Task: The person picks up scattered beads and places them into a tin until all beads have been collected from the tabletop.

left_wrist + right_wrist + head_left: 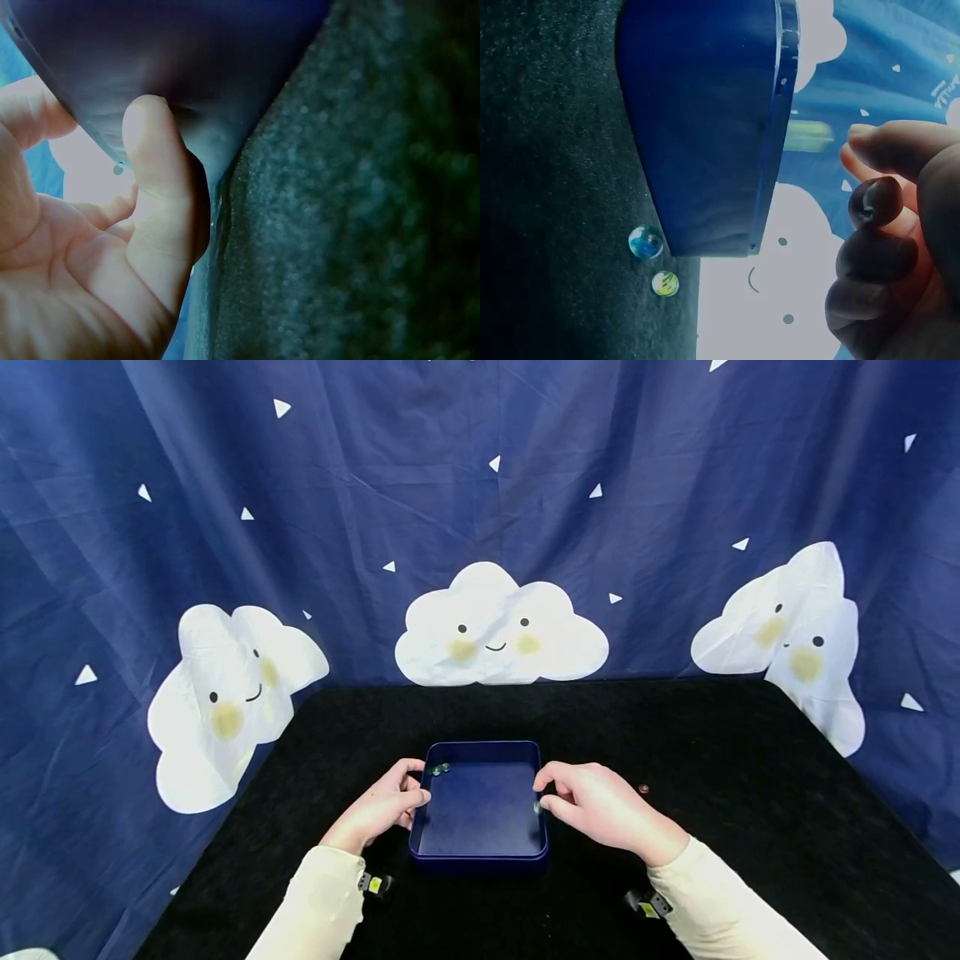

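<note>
A dark blue square tray (487,810) with raised walls stands before me. My left hand (386,802) grips its left wall, and in the left wrist view the thumb (157,142) presses on the tray's side. Two marbles (441,769) lie in the far left corner inside. My right hand (596,802) is over the right wall, its thumb and index finger apart and the other fingers curled. A greenish marble (537,807) shows at their tips in the head view. In the right wrist view it is a blurred streak (810,136), apart from the fingers.
A reddish marble (643,789) lies on the black cloth (720,760) to the right. The right wrist view shows a blue marble (646,242) and a yellow-green marble (665,283) outside the tray. A blue curtain (495,485) with white clouds hangs behind.
</note>
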Available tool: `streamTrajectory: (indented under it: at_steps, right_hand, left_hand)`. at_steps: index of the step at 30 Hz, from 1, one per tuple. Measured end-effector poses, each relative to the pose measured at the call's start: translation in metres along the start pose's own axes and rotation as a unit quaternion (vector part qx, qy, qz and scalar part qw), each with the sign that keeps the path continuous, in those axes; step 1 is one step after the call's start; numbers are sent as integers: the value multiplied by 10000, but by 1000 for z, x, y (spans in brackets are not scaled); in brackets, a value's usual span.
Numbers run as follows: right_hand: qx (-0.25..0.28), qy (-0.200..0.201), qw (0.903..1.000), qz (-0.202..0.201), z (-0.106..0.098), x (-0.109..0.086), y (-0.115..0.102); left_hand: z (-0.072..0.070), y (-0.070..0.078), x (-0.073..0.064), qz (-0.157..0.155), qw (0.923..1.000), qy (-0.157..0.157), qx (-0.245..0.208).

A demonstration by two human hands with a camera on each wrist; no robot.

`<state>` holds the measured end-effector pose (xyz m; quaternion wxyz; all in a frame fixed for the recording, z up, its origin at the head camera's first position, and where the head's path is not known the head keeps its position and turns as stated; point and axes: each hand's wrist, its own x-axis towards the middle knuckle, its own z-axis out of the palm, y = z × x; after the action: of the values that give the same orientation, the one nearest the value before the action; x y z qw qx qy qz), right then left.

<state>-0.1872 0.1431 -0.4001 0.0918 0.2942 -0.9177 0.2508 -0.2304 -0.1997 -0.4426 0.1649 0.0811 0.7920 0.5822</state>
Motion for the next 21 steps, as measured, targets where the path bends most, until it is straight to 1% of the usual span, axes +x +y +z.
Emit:
streamTrajectory:
  at_steps: [3, 5, 8, 11, 14, 21]
  right_hand:
    - [33, 44, 10000, 80, -2, 0, 1]
    - [64, 53, 9998, 155, -5, 0, 2]
    - [121, 88, 9997, 209, -9, 0, 6]
    - [192, 153, 9994, 232, -11, 0, 13]
    - [237, 173, 9990, 336, -12, -1, 22]
    - [336, 132, 9970, 691, -14, -1, 41]
  left_hand:
    - [1, 9, -4, 14, 10000, -62, 11]
    - [1, 11, -5, 14, 10000, -85, 2]
    - [1, 6, -4, 10, 10000, -69, -27]
    - [0, -4, 1, -11, 10000, -2, -47]
    - [0, -9, 3, 2, 10000, 44, -28]
    - [-1, -8, 3, -9, 9999, 82, 81]
